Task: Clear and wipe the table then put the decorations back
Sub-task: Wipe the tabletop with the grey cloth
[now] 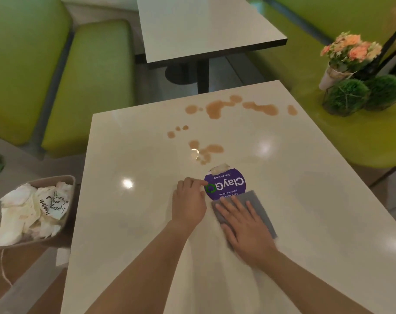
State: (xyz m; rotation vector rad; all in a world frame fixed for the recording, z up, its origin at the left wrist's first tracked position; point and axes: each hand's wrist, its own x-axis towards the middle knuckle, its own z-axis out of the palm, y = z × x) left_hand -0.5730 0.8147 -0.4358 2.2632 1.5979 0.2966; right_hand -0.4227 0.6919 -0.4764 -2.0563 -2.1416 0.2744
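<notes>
Brown and boxy, a bin [2,232] stuffed with crumpled white paper [31,214] sits well to the left of the left hand [189,203], off the edge of the pale table [124,223]. That left hand rests on the tabletop with its fingers curled in, thumb and forefinger pinched together at the edge of a round purple sticker [228,183]; whether they actually grip anything is too small to tell. Just beside it, the right hand [244,225] lies flat with fingers spread, pressing a grey cloth [255,202] onto the table, the cloth overlapping the sticker's near rim. Beyond both hands, tan spills [217,109] dot the far half of the table. Far to the right of the right hand, on a green seat [373,143], stand a pot of peach flowers [348,48] and two green ball plants [364,94].
</notes>
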